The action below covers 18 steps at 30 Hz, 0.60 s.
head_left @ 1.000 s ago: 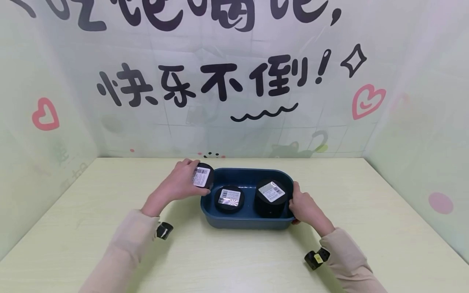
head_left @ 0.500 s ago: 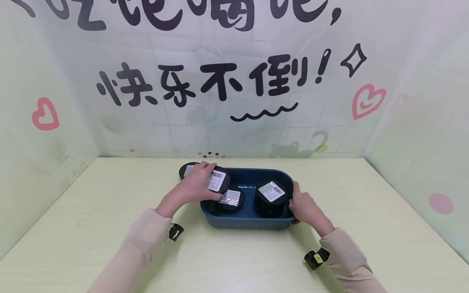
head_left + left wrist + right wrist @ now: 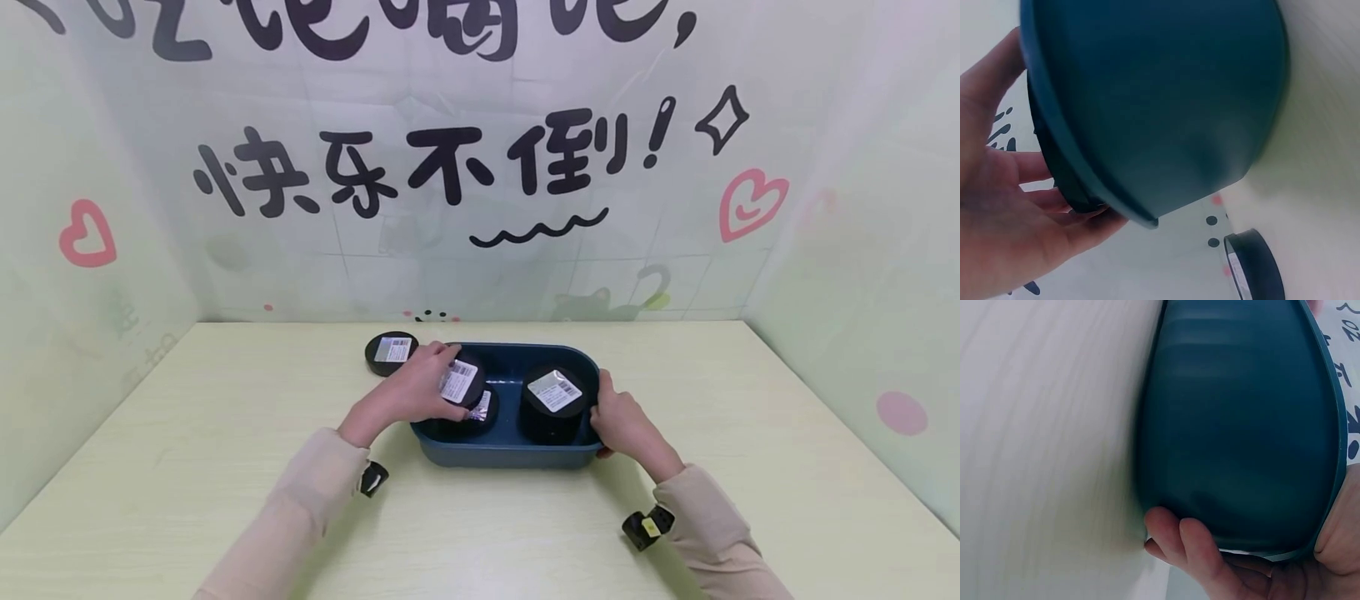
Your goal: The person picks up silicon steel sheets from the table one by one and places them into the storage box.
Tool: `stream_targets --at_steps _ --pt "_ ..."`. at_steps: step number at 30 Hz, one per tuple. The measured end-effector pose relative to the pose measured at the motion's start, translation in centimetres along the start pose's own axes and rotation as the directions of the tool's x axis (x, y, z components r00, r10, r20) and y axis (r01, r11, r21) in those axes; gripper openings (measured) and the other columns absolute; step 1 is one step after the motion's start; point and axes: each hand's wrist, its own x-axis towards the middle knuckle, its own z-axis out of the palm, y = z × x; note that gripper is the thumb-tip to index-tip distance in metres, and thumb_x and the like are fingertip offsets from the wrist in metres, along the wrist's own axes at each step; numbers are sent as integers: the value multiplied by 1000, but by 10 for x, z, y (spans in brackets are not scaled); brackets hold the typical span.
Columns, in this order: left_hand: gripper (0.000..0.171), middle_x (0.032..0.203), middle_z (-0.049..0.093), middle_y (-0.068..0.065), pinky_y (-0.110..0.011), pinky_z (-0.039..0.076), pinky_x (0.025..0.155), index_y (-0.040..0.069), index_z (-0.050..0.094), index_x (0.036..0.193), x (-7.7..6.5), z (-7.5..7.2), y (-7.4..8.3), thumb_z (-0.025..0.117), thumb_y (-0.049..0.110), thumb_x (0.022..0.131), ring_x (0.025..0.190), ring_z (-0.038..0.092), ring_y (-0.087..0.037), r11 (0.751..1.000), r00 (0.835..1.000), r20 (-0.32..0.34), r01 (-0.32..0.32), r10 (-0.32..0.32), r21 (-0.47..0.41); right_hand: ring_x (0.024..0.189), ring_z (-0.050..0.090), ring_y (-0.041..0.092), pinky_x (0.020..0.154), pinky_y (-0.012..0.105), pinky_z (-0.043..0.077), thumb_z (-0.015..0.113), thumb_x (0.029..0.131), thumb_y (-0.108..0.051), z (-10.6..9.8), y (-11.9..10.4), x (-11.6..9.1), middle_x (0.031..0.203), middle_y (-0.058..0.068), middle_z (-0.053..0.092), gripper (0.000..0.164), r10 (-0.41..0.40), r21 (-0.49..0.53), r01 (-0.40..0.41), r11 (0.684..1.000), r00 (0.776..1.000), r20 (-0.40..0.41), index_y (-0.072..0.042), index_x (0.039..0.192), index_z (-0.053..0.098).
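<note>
My left hand [image 3: 411, 385] holds a flat round black container [image 3: 468, 382] with a white barcode label, thumb at the near side and fingers at the far side. It is over the left end of a blue oblong tub [image 3: 510, 457], tilted and overlapping a second flat black container [image 3: 486, 408] inside. At the tub's right end stands a taller black cylinder [image 3: 551, 421] with a similar label on top. My right hand [image 3: 628, 423] grips the tub's right end; in the right wrist view its fingers [image 3: 1200, 547] curl under the tub's wall.
Another flat black container [image 3: 391, 354] lies on the pale wooden table [image 3: 480, 533], behind and left of the tub, and shows in the left wrist view too. A printed wall sheet [image 3: 420, 275] stands along the table's back edge.
My left hand has carried its black container rightward from beyond the tub's left rim to over the one inside. The container on the table has come out from behind that hand. My right hand stays put.
</note>
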Motion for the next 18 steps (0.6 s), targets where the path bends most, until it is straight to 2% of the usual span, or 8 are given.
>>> stream_targets --at_steps 13,18 --pt "85 122 50 -23 -41 44 89 -12 41 133 6 11 1 80 29 70 101 48 -29 999 996 90 -16 13 37 49 63 31 50 34 50 43 87 1 -1 0 0 69 33 54 40 -17 -44 17 999 1000 -8 8 122 26" --pt "85 122 50 -23 -41 44 90 -13 42 132 9 15 2 81 30 70 102 48 -30 999 994 106 -20 16 40 48 62 30 49 33 50 43 87 1 0 1 0 69 33 54 40 -13 -42 13 999 1000 -11 7 122 27"
